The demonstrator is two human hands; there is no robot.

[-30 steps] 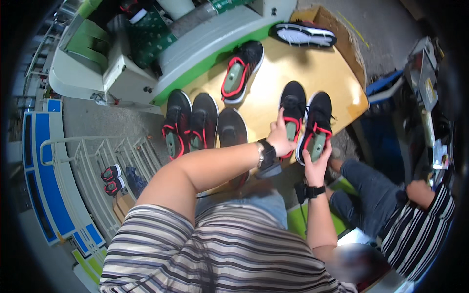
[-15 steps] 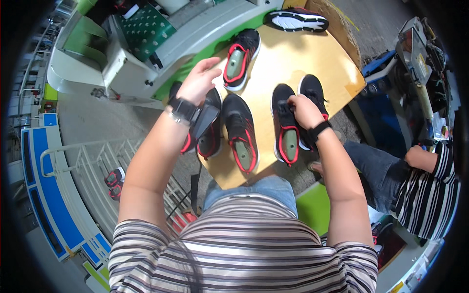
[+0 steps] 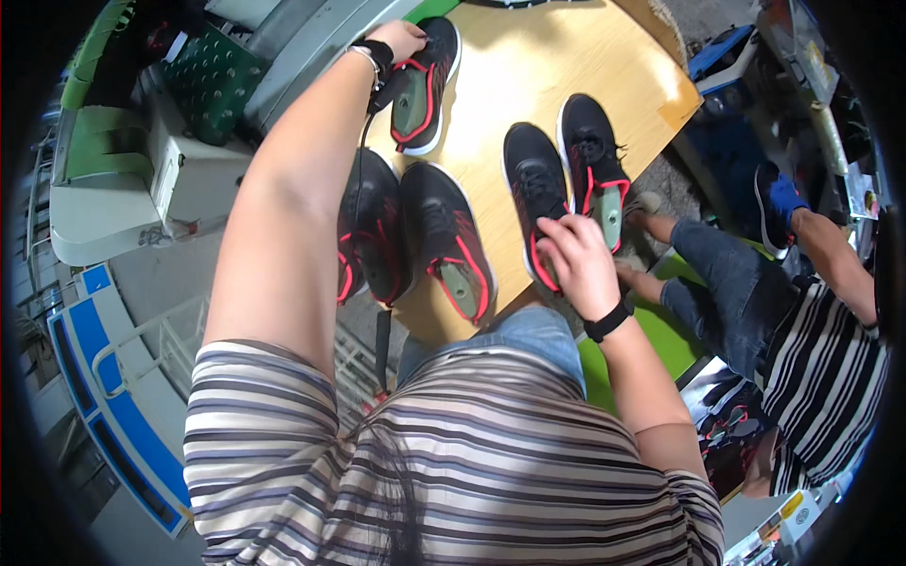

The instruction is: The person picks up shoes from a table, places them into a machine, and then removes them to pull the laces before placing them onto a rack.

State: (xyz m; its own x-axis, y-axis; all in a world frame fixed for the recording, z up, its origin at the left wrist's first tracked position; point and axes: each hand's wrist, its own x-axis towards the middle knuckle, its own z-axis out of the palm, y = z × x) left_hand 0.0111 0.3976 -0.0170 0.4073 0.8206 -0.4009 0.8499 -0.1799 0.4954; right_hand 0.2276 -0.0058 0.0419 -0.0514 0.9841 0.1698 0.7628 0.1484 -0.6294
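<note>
Several black sneakers with red collar trim and white soles stand on a wooden tabletop (image 3: 510,57); green inserts show in some. My left hand (image 3: 400,40) reaches to the far left sneaker (image 3: 436,71), fingers bent and closed on its side near the laces. Over the opening of another sneaker (image 3: 534,170), my right hand (image 3: 580,264) hovers or rests with its fingers apart, partly hiding the heel. Right beside that one is a sneaker (image 3: 587,132) with loose lace ends. Nearer me, on the left, are a sneaker (image 3: 444,212) and a darker sneaker (image 3: 377,217) partly over the edge.
On the right a person in a striped shirt (image 3: 821,349) holds a dark shoe (image 3: 766,208) with a blue-gloved hand. A white machine (image 3: 198,179) stands left of the table. A pale metal rack (image 3: 170,330) and a blue-panelled cabinet (image 3: 132,396) lie further left.
My left hand has moved forward and closed on the far left sneaker. My right hand has left the laces and shifted back toward the heel. The view has shifted.
</note>
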